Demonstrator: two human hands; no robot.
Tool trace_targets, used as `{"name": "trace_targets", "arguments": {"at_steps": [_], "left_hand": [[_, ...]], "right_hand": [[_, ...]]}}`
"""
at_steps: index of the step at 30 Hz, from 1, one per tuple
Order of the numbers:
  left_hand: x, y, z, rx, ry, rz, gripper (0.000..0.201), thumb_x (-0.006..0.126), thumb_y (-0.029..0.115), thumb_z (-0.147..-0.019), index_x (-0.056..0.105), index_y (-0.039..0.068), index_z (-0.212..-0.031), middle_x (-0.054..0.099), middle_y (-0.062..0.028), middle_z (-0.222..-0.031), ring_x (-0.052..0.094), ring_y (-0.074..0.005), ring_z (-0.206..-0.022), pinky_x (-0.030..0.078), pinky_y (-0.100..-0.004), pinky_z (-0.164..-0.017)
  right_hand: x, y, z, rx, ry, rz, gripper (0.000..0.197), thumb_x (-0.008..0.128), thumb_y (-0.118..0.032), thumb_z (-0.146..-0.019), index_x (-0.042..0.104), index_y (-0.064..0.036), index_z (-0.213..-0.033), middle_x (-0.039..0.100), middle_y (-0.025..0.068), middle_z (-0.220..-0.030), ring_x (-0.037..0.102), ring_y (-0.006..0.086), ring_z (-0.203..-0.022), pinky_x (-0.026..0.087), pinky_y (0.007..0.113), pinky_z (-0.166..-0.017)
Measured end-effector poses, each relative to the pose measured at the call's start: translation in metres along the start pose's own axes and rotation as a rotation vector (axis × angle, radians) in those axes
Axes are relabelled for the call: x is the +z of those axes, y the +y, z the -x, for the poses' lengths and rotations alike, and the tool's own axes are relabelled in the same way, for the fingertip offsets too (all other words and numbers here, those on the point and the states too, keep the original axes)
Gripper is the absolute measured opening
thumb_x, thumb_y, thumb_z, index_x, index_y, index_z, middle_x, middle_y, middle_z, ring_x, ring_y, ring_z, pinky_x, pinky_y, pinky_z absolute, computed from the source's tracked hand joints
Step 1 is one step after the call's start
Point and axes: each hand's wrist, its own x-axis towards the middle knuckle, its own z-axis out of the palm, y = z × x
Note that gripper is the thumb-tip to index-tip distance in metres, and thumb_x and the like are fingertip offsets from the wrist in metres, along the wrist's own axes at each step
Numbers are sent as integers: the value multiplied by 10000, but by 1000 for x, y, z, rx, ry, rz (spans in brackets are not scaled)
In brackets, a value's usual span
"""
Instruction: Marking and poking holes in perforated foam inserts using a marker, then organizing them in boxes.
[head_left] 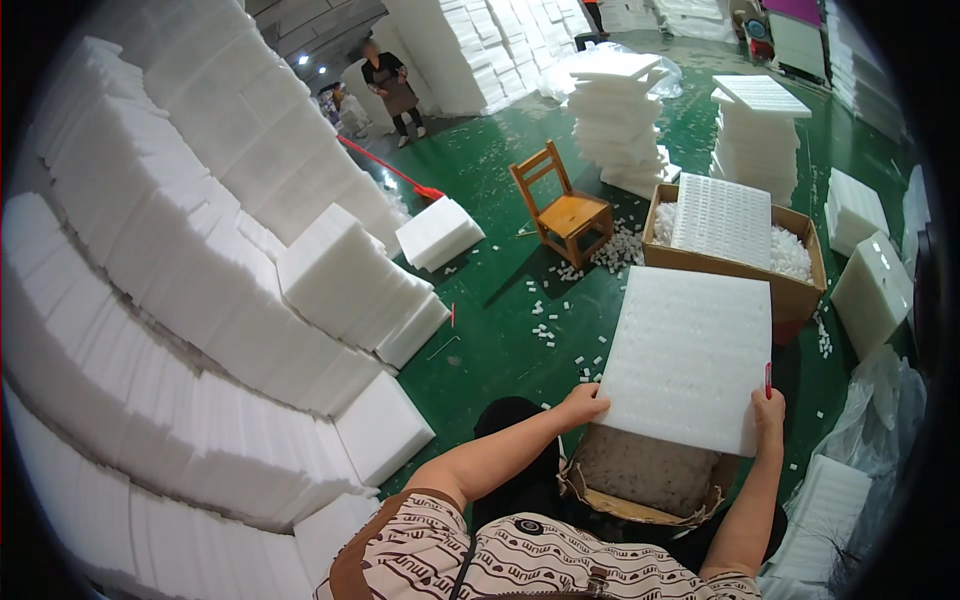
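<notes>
A white foam sheet (690,350) with faint rows of round marks is held out in front of me by its two sides. My left hand (584,404) grips its near left edge, fingers closed. On the opposite edge, my right hand (768,412) is closed round the sheet's side. A slim red object (768,378), its kind not clear, sticks up from the right hand. Below the sheet's near edge, between my knees, stands an open cardboard box (600,500) with a greyish, worn surface (650,472) on it. The sheet hides the box's far part.
Beyond lies a cardboard carton (800,285) of small white foam pieces, a perforated foam sheet (722,222) on top. A wooden chair (572,212) stands among scattered pieces. Foam stacks (200,270) line the left; more foam blocks (872,290) stand right. A person (392,88) stands far off.
</notes>
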Motion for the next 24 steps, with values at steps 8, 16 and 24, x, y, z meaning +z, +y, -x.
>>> {"name": "trace_targets", "arguments": {"at_steps": [8, 16, 24], "left_hand": [[0, -3, -1, 3, 12, -9, 266, 550, 206, -724, 607, -39, -813, 599, -84, -722, 490, -193, -626, 425, -295, -590], [-1, 5, -4, 4, 18, 49, 261, 546, 192, -732, 612, -43, -824, 598, -78, -728, 489, -181, -632, 423, -284, -592], [-1, 13, -22, 0, 6, 227, 248, 526, 163, -760, 622, -39, -866, 596, -60, -751, 487, -155, -643, 417, -261, -598]], "right_hand": [[3, -6, -1, 32, 67, 115, 310, 524, -193, -733, 629, 59, -880, 629, 149, -774, 553, 248, -685, 463, 328, -686], [3, 1, -5, 41, 92, 141, 305, 527, -196, -733, 632, 59, -863, 625, 144, -759, 548, 247, -675, 461, 327, -677], [7, -12, -15, 41, 87, 128, 287, 538, -194, -735, 630, 53, -849, 612, 123, -739, 530, 226, -655, 451, 313, -654]]}}
